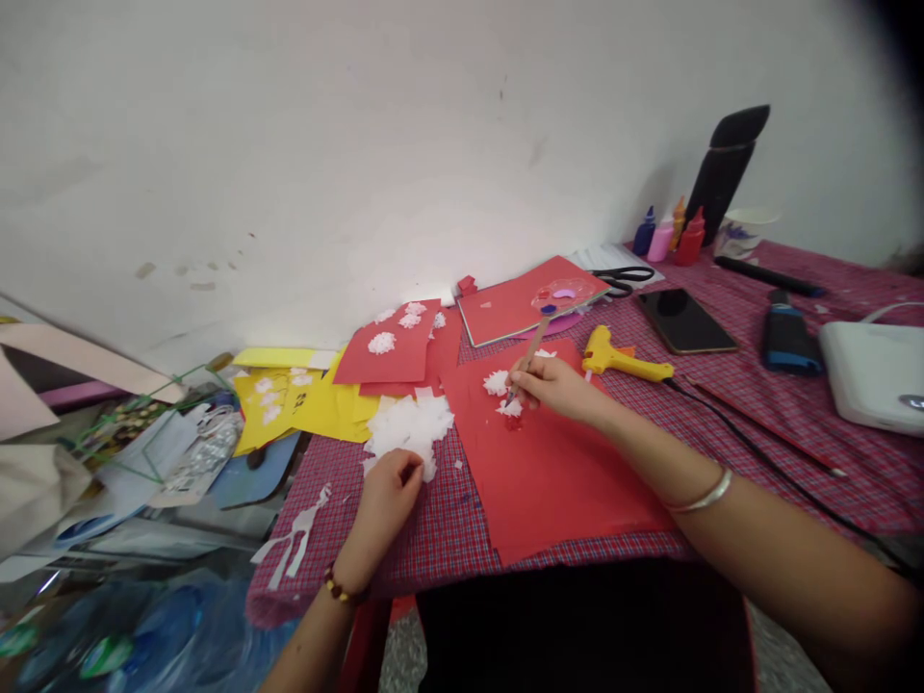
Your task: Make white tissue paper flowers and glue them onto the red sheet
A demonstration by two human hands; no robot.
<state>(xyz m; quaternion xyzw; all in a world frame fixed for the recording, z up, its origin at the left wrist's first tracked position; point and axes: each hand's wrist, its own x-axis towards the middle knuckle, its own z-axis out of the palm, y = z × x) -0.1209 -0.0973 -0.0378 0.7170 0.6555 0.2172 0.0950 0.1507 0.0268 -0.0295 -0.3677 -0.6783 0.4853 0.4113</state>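
My right hand (545, 383) grips a thin wooden-handled paintbrush (536, 342), its dark tip pointing down at a white crumpled-paper blossom (510, 408). That blossom lies on a sheet of red paper (570, 472), beside another white blossom (496, 382). A small red patch shows just below the tip. My left hand (394, 481) is closed at the near edge of a pile of white paper pieces (408, 423); its fingertips are curled together, and whatever they hold is hidden.
Red cards with white blossoms (390, 351) and yellow cards (310, 404) lie left. Behind are a paint palette (567, 294) and scissors (617, 279). Right of the red sheet are a yellow glue gun (621, 358) with a black cord, a phone (685, 320) and paint bottles (691, 238).
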